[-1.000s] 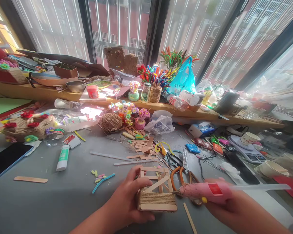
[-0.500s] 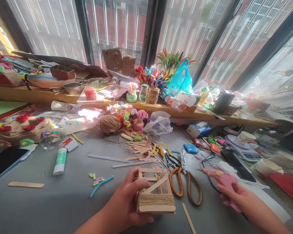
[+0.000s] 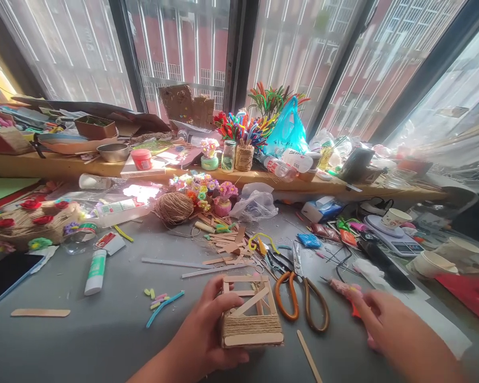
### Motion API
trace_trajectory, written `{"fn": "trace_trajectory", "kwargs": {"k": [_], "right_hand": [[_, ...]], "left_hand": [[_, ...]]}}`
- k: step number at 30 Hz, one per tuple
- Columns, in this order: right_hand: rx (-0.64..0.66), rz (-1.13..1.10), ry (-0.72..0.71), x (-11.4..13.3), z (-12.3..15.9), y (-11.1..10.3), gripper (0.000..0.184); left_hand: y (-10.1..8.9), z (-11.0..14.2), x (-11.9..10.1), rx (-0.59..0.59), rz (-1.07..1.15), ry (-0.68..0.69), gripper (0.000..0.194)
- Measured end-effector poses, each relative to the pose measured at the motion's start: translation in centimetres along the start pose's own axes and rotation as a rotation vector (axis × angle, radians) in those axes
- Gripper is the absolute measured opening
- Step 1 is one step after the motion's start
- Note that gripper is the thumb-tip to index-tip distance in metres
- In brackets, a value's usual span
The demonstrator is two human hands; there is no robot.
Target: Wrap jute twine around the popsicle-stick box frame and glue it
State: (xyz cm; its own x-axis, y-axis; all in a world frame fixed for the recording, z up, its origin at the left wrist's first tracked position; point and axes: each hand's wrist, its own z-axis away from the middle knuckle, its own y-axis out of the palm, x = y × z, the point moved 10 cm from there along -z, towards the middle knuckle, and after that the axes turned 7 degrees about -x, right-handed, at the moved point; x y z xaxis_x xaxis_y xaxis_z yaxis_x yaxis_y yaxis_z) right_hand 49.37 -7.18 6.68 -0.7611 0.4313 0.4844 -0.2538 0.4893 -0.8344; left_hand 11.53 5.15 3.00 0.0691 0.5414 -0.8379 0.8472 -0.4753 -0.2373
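Observation:
My left hand is wrapped round the left side of a small craft-stick frame, its thumb on top. Twine is wound in rows round the frame's lower part, and a slanting stick crosses the open upper part. On the right, my right hand is closed on a pink hot glue gun, whose nozzle points left toward the scissors. The hand covers much of the gun's body and handle. Large scissors with brown handles lie between both hands. A loose craft stick rests just right of the frame.
Behind the frame are a pile of wood pieces, clear glue sticks and a ball of twine. A white glue stick tube and a phone lie left. A kitchen scale stands at the right.
My right hand has moved slightly, and the glue gun has come lower and turned, with more of it covered. The left hand keeps its hold on the frame. The view has shifted slightly.

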Motion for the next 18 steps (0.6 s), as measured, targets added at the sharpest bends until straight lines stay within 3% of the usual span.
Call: {"fn": "trace_trajectory", "kwargs": {"k": [4, 6, 8, 10, 12, 18], "right_hand": [[0.066, -0.172, -0.435, 12.6, 2.5, 0.7, 0.032], [0.228, -0.253, -0.566, 18.7, 3.6, 1.9, 0.032], [0.430, -0.265, -0.633, 23.2, 4.2, 3.5, 0.029], [0.568, -0.210, -0.636, 25.4, 4.1, 4.9, 0.019], [0.639, -0.148, -0.638, 26.1, 3.6, 5.7, 0.019], [0.622, -0.120, -0.728, 24.7, 1.6, 5.7, 0.029]], "left_hand": [[-0.1, -0.1, -0.4, -0.005, 0.004, 0.013, 0.073], [0.0, -0.1, -0.5, 0.001, 0.004, 0.020, 0.072], [0.1, -0.1, -0.5, 0.008, 0.002, 0.023, 0.072], [0.1, -0.1, -0.3, 0.007, 0.000, 0.021, 0.073], [0.2, 0.0, -0.1, -0.001, -0.003, 0.015, 0.075], [0.5, 0.1, -0.1, -0.012, 0.021, 0.022, 0.075]]}}
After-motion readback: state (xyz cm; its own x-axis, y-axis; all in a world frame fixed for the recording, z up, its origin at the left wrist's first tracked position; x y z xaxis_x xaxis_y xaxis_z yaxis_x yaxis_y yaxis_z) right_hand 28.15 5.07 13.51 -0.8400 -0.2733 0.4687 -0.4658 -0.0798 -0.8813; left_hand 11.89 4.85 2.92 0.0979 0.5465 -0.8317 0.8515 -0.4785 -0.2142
